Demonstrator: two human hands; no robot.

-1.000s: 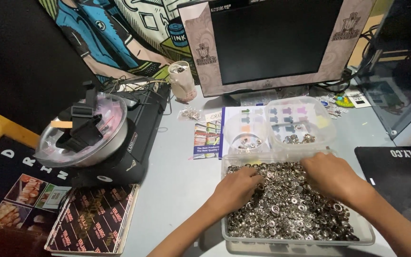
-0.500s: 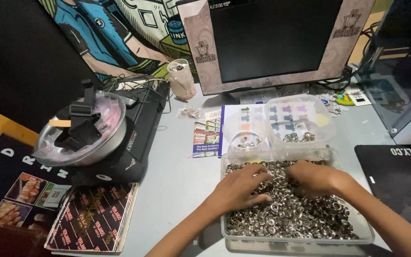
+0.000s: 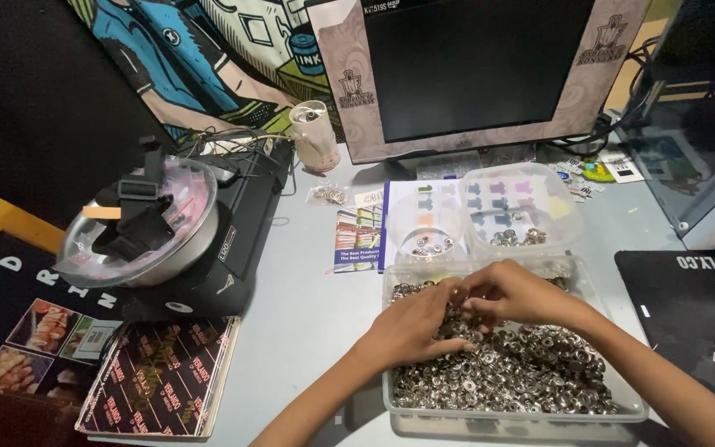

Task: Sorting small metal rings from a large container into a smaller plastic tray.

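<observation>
Both my hands in the tray of metal rings

My left hand (image 3: 411, 324) and right hand (image 3: 516, 291) meet, fingers curled, pinching rings (image 3: 523, 372) in the clear tray (image 3: 391, 397); a striped colourful leaflet (image 3: 357, 240) lies just behind on the tabletop (image 3: 308, 331).

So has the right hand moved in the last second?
Yes. The right hand slid left across the clear tray of metal rings, meeting the left hand.

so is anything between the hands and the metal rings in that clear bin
Nothing visible does. The left hand and right hand both rest directly on the metal rings at the far end of the open clear bin.
</observation>
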